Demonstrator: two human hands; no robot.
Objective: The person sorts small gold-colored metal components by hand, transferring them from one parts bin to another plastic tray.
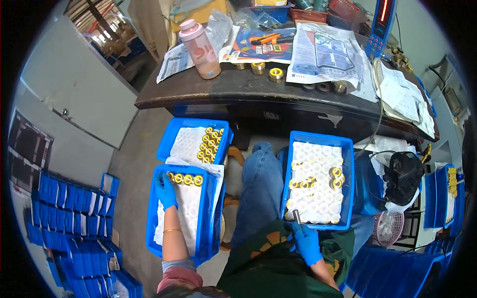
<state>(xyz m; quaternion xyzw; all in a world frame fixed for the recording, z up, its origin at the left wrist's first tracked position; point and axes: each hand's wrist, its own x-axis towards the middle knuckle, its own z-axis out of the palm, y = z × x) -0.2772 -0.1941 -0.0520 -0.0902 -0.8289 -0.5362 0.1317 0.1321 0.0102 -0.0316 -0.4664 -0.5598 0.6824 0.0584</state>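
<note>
My left hand (165, 190), in a blue glove, reaches into the near-left blue bin (150, 218), its fingers closed at the left end of a row of yellow-and-black rings (188, 179). What those fingers pinch, if anything, is hidden. White paper (191, 203) lines this bin. My right hand (307, 244), also gloved, grips a short metal rod (296, 215) at the front edge of the right blue bin (351, 188). That bin holds many white round pieces (318, 198) and several yellow-and-black rings (337, 177).
Behind the near-left bin stands another blue bin (161, 149) with yellow rings. The dark desk (238, 89) carries a pink bottle (200, 49), brass rings (276, 75), an orange cutter (266, 39) and newspaper (325, 54). Stacked blue bins (74, 208) line the left; a black bag (405, 176) lies right.
</note>
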